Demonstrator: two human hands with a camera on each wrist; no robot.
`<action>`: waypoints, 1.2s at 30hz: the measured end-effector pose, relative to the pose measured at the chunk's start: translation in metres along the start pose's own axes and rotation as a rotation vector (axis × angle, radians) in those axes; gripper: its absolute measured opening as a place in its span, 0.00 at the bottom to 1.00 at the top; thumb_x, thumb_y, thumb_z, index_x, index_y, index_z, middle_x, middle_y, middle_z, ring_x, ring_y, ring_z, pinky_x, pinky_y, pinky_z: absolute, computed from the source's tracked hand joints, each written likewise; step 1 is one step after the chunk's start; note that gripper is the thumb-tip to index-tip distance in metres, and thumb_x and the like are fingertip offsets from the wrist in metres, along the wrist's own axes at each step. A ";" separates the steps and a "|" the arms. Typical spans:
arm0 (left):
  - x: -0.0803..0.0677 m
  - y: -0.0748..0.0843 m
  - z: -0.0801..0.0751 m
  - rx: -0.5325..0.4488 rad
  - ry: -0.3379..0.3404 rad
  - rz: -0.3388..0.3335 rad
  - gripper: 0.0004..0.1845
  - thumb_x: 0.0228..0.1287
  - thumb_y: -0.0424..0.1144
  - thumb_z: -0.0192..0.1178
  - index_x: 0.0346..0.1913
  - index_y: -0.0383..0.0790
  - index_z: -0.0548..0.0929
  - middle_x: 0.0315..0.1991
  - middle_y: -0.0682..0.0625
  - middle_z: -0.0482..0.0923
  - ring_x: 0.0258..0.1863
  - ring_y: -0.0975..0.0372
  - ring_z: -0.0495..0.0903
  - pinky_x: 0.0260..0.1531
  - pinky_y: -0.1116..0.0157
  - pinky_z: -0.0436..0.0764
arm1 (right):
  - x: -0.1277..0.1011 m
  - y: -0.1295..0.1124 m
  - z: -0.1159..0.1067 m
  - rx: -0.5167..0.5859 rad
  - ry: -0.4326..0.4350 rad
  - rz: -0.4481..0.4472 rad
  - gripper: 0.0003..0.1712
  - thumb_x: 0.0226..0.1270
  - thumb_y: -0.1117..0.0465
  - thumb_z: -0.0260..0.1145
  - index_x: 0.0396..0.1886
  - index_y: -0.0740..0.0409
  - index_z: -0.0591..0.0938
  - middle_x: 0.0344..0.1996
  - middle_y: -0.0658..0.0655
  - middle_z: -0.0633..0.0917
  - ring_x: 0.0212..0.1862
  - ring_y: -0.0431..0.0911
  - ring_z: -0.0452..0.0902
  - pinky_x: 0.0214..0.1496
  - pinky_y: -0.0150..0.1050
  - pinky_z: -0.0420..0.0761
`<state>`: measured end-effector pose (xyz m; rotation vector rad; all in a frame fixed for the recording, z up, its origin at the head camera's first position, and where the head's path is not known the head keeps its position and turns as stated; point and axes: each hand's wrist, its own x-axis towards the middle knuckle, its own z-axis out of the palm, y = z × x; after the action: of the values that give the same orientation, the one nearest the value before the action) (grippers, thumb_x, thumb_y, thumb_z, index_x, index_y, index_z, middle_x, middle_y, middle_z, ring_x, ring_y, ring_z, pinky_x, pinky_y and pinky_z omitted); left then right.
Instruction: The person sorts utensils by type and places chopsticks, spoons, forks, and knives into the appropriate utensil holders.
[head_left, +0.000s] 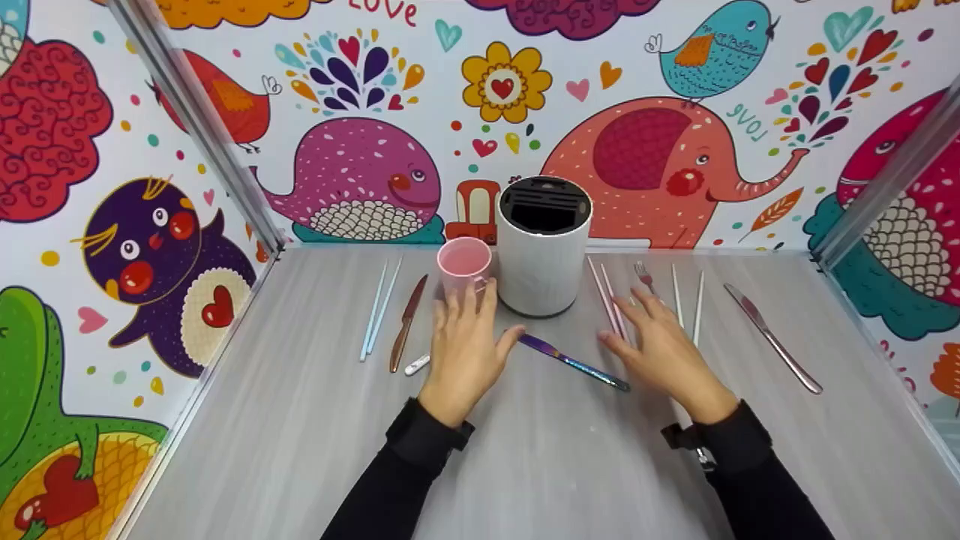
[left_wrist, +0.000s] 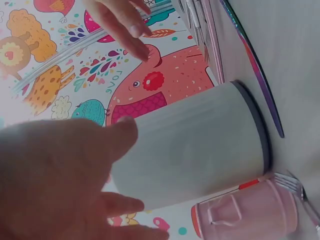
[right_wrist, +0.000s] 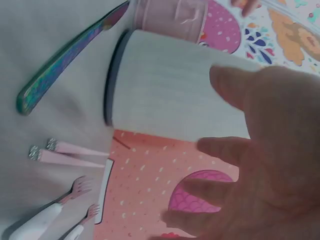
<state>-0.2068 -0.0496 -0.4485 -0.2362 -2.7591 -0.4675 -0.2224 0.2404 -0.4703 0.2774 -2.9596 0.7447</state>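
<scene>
Cup (head_left: 459, 279) and container (head_left: 541, 270) at centre, cutlery on both sides

Left hand (head_left: 465, 345) near the cup, palm down, fingers spread and fairly straight, nothing in its grasp. Fingertips overlapping the cup in the head view, yet a gap between fingers and cup in the left wrist view. Thumb out toward the container. Right hand (head_left: 667, 352) likewise wide and free of any hold, above the fork (head_left: 643, 274) and the pink chopsticks (head_left: 600, 285), thumb out to the side. Touching either or not, cannot tell.

Cup pink, upright, just beside the container on its left. Container white, cylindrical, upright, with a dark slotted top and a dark ring round its foot, near the back wall (head_left: 442, 75). Close by the cup's foot, tines of a second fork (left_wrist: 290, 184), clear in the left wrist view.

Between the hands, rainbow-coloured knife (head_left: 574, 363) lying slantwise in front of the container. Farther left, copper-coloured knife (head_left: 402, 337), then pale blue chopsticks (head_left: 375, 309) side by side. Next to the right hand, white chopsticks (head_left: 700, 300), partly covered by it. Farthest right, silver knife (head_left: 766, 332), also at a slant.

Beneath it all, pale grey table (head_left: 525, 465). Behind, printed cartoon animals, among them a purple whale (head_left: 352, 169) and a coral elephant (head_left: 630, 187). Black sleeves (head_left: 394, 480) on both arms.
</scene>
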 end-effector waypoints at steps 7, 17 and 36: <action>0.025 0.008 0.001 -0.191 0.189 0.020 0.21 0.71 0.54 0.56 0.51 0.42 0.86 0.43 0.48 0.88 0.38 0.54 0.88 0.35 0.57 0.86 | 0.007 0.024 -0.028 0.109 0.104 0.012 0.25 0.73 0.44 0.59 0.58 0.55 0.83 0.51 0.60 0.87 0.49 0.56 0.85 0.47 0.51 0.85; 0.065 0.022 0.000 -0.351 0.090 -0.163 0.35 0.65 0.61 0.60 0.68 0.43 0.72 0.63 0.47 0.78 0.61 0.54 0.78 0.63 0.54 0.78 | 0.046 0.085 -0.069 -0.008 -0.014 0.211 0.26 0.73 0.45 0.59 0.53 0.62 0.84 0.44 0.64 0.86 0.42 0.55 0.78 0.40 0.45 0.79; 0.098 0.027 0.023 -0.534 0.128 -0.219 0.55 0.57 0.65 0.66 0.80 0.49 0.49 0.78 0.45 0.54 0.76 0.52 0.59 0.74 0.50 0.64 | 0.083 0.135 -0.060 -0.184 -0.358 0.419 0.28 0.68 0.47 0.62 0.45 0.72 0.80 0.23 0.60 0.77 0.30 0.53 0.76 0.26 0.38 0.73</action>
<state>-0.2992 -0.0055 -0.4272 -0.0236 -2.4926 -1.2294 -0.3283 0.3729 -0.4695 -0.2599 -3.4507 0.4869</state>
